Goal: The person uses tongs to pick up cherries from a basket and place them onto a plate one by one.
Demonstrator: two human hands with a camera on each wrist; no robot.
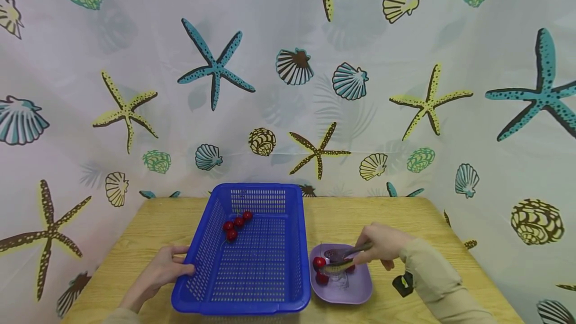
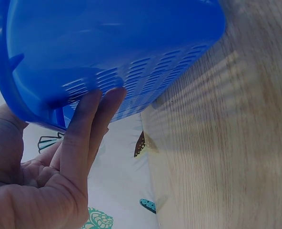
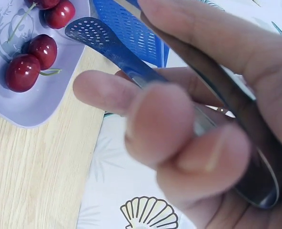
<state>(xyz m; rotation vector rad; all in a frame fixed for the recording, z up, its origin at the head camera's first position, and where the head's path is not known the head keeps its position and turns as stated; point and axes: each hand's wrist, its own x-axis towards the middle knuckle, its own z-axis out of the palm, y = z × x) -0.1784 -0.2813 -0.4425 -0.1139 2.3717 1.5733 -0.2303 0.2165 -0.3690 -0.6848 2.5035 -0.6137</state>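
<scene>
My left hand (image 1: 163,268) grips the left rim of a blue plastic basket (image 1: 252,308), thumb over the edge and fingers against the slotted outer wall (image 2: 107,76). Several red cherries (image 1: 231,234) lie inside, towards its far left. Over the lilac plate (image 1: 352,294), my right hand (image 1: 383,244) holds metal tongs (image 1: 334,268) with perforated ends (image 3: 91,31). Their two arms stand apart above the plate. Several stemmed cherries (image 3: 23,74) lie on that plate, partly covered by the tongs in the head view. Whether the tongs touch a cherry I cannot tell.
Both containers stand side by side on a light wooden table (image 1: 373,209), the plate right of the basket. A white curtain (image 1: 288,109) with starfish and shells hangs behind and at the sides. A dark band or device (image 1: 402,284) shows by the right sleeve.
</scene>
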